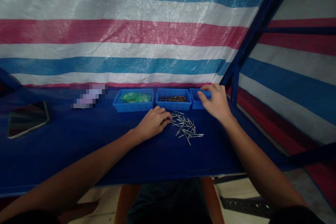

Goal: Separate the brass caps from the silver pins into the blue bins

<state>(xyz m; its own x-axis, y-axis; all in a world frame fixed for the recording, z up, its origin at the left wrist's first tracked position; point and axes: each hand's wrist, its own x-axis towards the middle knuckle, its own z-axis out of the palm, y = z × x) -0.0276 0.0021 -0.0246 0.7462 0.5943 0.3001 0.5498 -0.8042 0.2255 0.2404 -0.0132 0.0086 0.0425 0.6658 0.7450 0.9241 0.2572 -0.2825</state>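
My left hand (154,122) rests on the blue table at the left edge of a loose pile of thin silver metal pins (186,126). Its thumb and fingers are pinched together; what lies between them is too small to make out. My right hand (216,100) hovers over the right blue bin (194,104), thumb and index finger apart, with nothing visible between them. That bin's contents are mostly hidden by the hand. Just behind the pile, the middle blue bin (173,106) holds many small brownish metal pieces (173,98).
A third blue bin (133,107) with green plastic bags (135,97) stands left of the others. Far left on the table (86,136) lies a phone (28,119), near a blurred-out item (89,96). A striped tarp (126,31) and blue metal frame (235,82) enclose the table.
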